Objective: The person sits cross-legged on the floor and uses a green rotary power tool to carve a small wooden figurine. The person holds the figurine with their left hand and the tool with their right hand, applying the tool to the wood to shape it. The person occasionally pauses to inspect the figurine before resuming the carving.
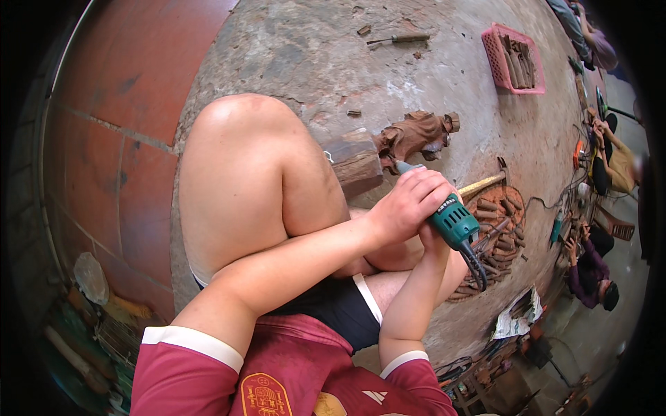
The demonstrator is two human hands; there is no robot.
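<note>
A green die grinder (454, 223) slants between my hands, its tapered grey nose touching the carving and its black cord hanging off the rear. My left hand (409, 201) is closed over its front part. From below, my right hand (433, 239) closes against the grinder's body, with most of its fingers hidden behind the tool and the left hand. The reddish-brown wooden carving (413, 135) lies on its side, a robed figure with a rough block base (355, 161) close to my bent knee. The grinder's tip meets it near the join of figure and base.
A yellow-handled hammer (483, 184) lies beside a round pile of carving chisels (494, 239). A pink basket (515, 62) holds wooden pieces. One chisel (399, 39) rests on the concrete floor (305, 55). Several people sit working at the right, among cords and tools.
</note>
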